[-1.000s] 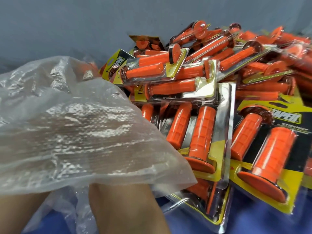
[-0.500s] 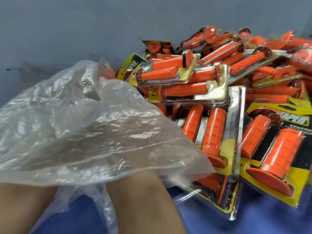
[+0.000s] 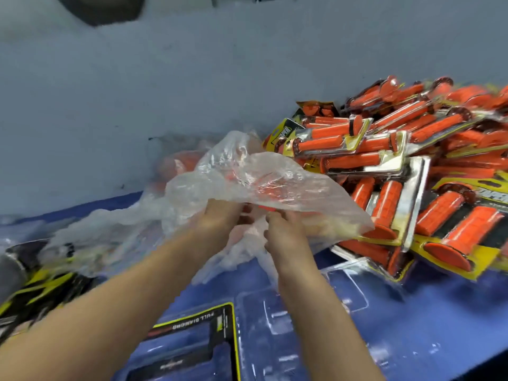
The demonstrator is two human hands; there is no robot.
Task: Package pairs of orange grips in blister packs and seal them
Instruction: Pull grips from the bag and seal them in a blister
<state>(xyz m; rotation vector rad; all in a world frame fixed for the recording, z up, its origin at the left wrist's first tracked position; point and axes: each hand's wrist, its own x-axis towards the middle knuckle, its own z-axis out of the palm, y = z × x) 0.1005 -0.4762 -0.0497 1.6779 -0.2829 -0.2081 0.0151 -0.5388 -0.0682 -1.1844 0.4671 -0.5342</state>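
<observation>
— What is lying at the left?
— Black-and-yellow cards (image 3: 41, 292) are lying on the blue bench (image 3: 412, 339), below a grey wall (image 3: 247, 78).
— And the hands?
— The left hand (image 3: 220, 220) is reaching under a clear bag (image 3: 275, 177); I cannot tell how its fingers are set. The right hand (image 3: 286, 235) is pinching the bag. An orange grip (image 3: 268, 209) is showing between them. Sealed packs (image 3: 412, 166) are lying heaped at the right.

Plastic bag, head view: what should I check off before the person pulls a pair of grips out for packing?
1. Plastic bag mouth raised toward the hands: ok.
2. Orange grip showing at the mouth: ok.
3. Full pair inside the bag: cannot tell, film hides it.
4. Left hand hold: cannot tell, fingers under film.
5. Right hand hold: cannot tell, blurred.
6. Clear blister tray lying open in front: ok.
</observation>
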